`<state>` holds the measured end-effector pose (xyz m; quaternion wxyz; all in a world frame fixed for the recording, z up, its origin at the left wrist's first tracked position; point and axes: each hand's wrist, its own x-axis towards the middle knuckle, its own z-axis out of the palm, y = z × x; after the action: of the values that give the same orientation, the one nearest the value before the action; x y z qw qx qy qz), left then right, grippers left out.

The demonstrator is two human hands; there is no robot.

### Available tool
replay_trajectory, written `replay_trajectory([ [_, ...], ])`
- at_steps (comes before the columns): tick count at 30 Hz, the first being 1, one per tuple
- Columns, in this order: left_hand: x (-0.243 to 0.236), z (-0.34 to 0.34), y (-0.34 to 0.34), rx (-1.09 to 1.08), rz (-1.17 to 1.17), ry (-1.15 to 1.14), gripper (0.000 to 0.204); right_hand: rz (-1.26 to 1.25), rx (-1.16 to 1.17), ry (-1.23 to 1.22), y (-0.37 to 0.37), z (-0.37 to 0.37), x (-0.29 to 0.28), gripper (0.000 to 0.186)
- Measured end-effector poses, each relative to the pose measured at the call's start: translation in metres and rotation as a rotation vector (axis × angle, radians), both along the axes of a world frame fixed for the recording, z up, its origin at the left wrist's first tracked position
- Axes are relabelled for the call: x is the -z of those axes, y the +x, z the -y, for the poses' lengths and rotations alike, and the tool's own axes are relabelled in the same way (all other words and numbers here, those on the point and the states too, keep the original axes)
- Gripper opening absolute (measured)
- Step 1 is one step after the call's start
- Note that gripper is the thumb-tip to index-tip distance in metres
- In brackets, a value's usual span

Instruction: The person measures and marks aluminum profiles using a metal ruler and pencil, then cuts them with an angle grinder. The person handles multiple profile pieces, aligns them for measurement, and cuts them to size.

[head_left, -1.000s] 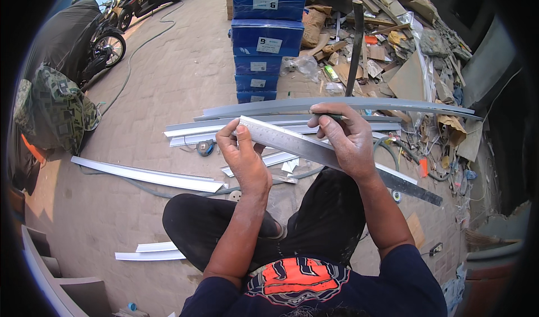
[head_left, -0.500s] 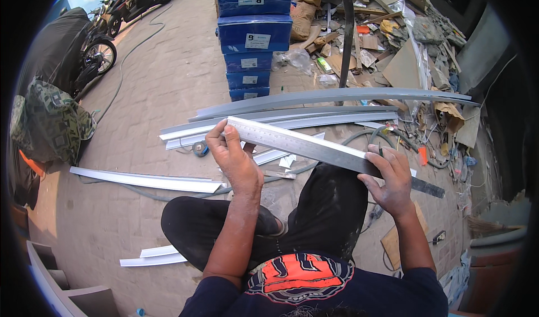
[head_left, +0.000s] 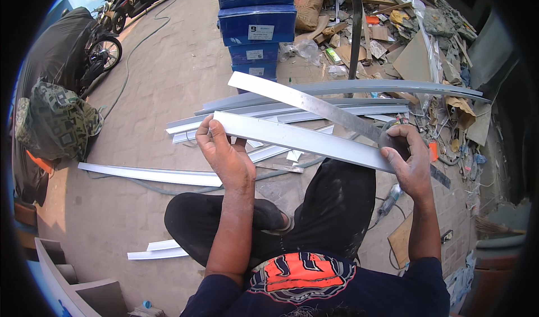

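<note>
Head view: the white strip (head_left: 297, 139), smooth, long and narrow, is held above the person's knees. The left hand's (head_left: 227, 158) fingers are clamped on its left end; the right hand's (head_left: 411, 158) fingers are clamped on its right end together with a flat metal ruler (head_left: 309, 102). Past the strip's straight far edge, a wedge-shaped gap to the ruler widens leftward. Beyond the strip lie long grey profiles (head_left: 393, 87), boxy blue cartons (head_left: 255, 22) and, rightward, jagged rubble (head_left: 382, 36); gritty paving (head_left: 157, 92) stretches out to its left.
</note>
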<state>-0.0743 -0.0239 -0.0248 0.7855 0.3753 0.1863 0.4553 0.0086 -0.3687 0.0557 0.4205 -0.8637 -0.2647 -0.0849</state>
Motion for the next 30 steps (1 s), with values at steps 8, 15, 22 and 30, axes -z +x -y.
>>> replay_trajectory([
  [8,0.020,-0.039,0.009,-0.165,-0.094,-0.076,0.034,-0.121,0.046,0.106,0.113,0.018,0.043,0.038],
  [15,0.103,-0.053,0.042,-0.243,-0.327,0.067,0.020,-0.087,0.057,-0.036,0.131,0.005,0.140,0.038],
  [22,0.250,-0.050,0.059,-0.220,-0.555,-0.187,0.013,-0.282,-0.184,-0.230,0.096,-0.036,0.288,0.048],
  [30,0.353,-0.061,0.015,-0.219,-0.963,-0.241,0.020,-0.410,-0.535,-0.509,0.100,-0.054,0.368,0.052],
])
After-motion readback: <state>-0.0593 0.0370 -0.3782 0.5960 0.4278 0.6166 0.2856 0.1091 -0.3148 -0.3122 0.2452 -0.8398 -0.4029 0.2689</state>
